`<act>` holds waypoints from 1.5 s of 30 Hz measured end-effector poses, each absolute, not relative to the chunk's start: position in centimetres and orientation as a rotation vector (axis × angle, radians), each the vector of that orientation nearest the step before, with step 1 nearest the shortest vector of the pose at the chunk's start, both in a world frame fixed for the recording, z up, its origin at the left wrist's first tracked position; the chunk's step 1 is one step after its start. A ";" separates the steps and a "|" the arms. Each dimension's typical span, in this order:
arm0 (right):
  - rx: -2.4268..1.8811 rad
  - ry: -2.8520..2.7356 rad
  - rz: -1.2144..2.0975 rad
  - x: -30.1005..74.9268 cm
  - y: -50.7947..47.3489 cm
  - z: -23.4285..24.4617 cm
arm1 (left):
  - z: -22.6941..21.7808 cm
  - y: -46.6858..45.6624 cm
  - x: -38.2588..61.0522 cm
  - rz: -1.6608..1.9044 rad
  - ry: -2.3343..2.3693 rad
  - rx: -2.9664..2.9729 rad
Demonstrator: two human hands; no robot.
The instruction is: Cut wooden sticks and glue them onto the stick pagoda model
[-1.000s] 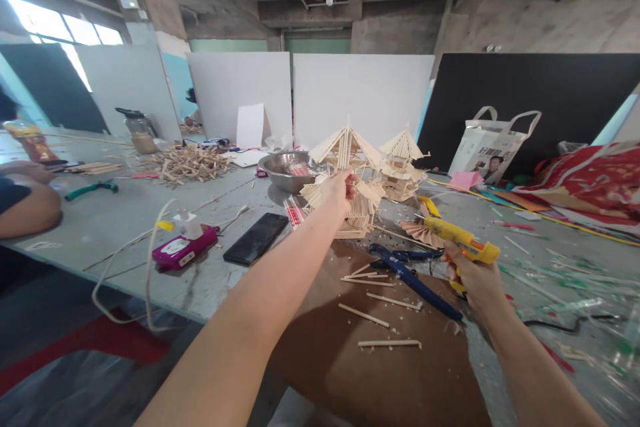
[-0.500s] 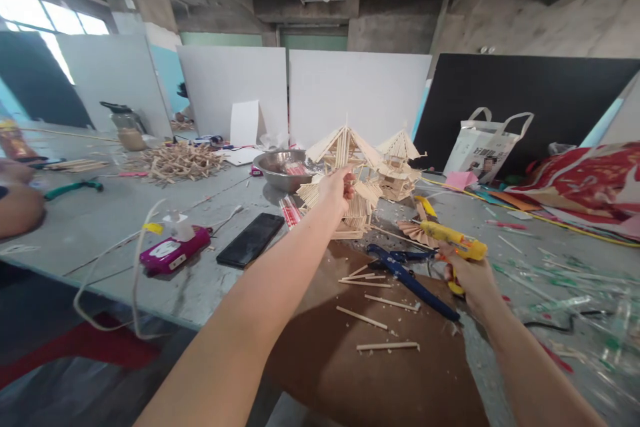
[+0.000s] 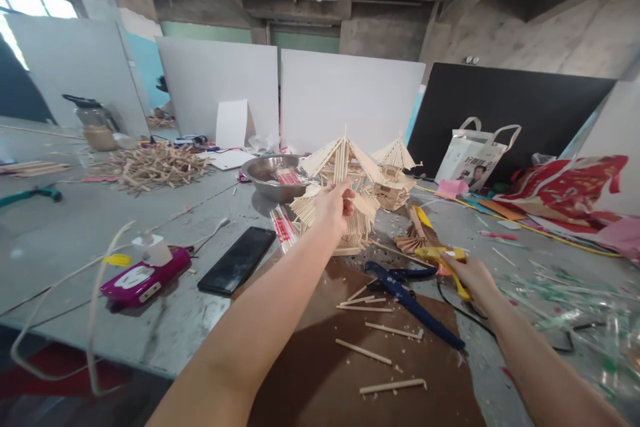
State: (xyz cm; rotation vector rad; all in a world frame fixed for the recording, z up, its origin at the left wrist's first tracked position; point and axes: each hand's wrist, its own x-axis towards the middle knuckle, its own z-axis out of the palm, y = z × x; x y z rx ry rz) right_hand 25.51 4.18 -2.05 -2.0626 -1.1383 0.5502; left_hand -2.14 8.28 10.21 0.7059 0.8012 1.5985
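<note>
A pavilion model of thin wooden sticks (image 3: 363,210), with a pointed roof over a wider lower roof, stands at the middle of the table. My left hand (image 3: 334,207) reaches to its front, fingers curled in against it between the two roofs. What those fingers pinch is hidden. At the right, my right hand (image 3: 477,277) is closed around the handle of a yellow glue gun (image 3: 440,255), low over the table. Blue-handled pliers (image 3: 415,307) lie between my arms on a brown board (image 3: 310,373), beside several loose wooden sticks (image 3: 393,387).
A second stick model (image 3: 395,177) stands behind. Leftward are a metal bowl (image 3: 270,193), a phone (image 3: 237,260), a purple power strip (image 3: 145,280) with a white cord, and a stick pile (image 3: 155,167). Clear plastic scraps (image 3: 585,300) and a white bag (image 3: 470,157) are at right.
The glue gun has come down and lies more level in my right hand. My left hand stays at the model. The view has shifted, and a person's arm at the left has left it.
</note>
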 end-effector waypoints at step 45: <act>-0.995 -1.647 0.552 7.4 17.9 15.1 | 9.6 8.2 -2.0 1.662 0.703 0.756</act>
